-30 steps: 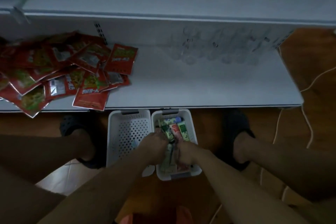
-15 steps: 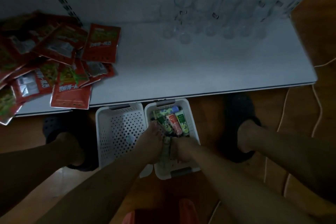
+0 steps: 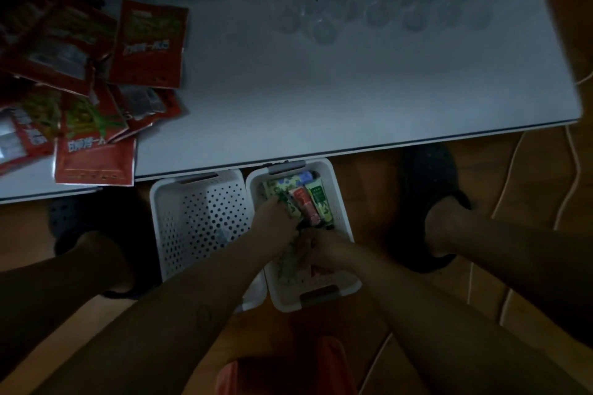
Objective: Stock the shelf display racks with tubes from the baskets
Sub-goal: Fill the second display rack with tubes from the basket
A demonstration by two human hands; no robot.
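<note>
Both hands are down in the right basket [image 3: 335,179], one of two white perforated baskets on the floor just under the front edge of the shelf [image 3: 321,90]; the tubes [image 3: 309,202] lie heaped in it, a red one and a green one side by side at the far end, others half hidden under the hands; the left hand [image 3: 272,221] lies over the heap with its fingers curled down among them, and its grip looks to be grasping one or more tubes, though the light is poor; the right hand [image 3: 324,250] is close beside it, nearer the person, and I cannot tell whether its grip has taken anything or is only sorting through

The left basket [image 3: 160,202] shows mostly its bare dotted bottom, with perhaps one small item left, too dim to name; the display racks [image 3: 369,9], clear and hard to make out, stand at the back of the shelf to the right, and no tube shows in them; red packets [image 3: 147,45] are piled on the shelf's left part, well apart from the racks

As a judgement, the stocking is at an early stage: the step in hand is gathering tubes from the basket, nothing is yet seen placed, and the carry up to the racks and the filling of them are left to do
</note>
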